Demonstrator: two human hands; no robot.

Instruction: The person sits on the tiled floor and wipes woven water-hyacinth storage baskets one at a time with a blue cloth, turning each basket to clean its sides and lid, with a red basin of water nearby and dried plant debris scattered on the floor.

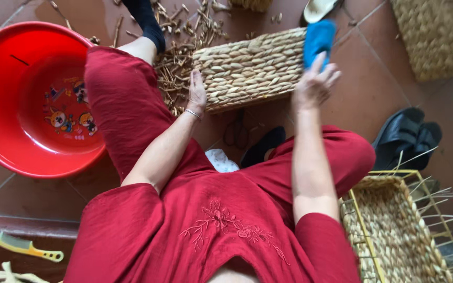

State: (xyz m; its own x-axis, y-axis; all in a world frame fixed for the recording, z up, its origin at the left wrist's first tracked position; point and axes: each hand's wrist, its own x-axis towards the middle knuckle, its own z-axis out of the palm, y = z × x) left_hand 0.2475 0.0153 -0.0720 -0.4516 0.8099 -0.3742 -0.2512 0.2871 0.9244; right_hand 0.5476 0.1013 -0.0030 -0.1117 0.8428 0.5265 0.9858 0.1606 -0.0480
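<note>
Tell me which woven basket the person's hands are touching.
The basket in the middle, with both hands, left and right, on it. The wire-framed basket and the corner basket lie untouched.

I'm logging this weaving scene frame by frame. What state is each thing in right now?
Woven basket: on its side on the floor, left hand flat on it.
Blue cloth: held by right hand against the basket.
Red basin: empty.
Wire-framed basket: unfinished, strands sticking out.

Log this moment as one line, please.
left hand: flat on woven basket | right hand: holding blue cloth at basket's edge | red basin: left
</note>
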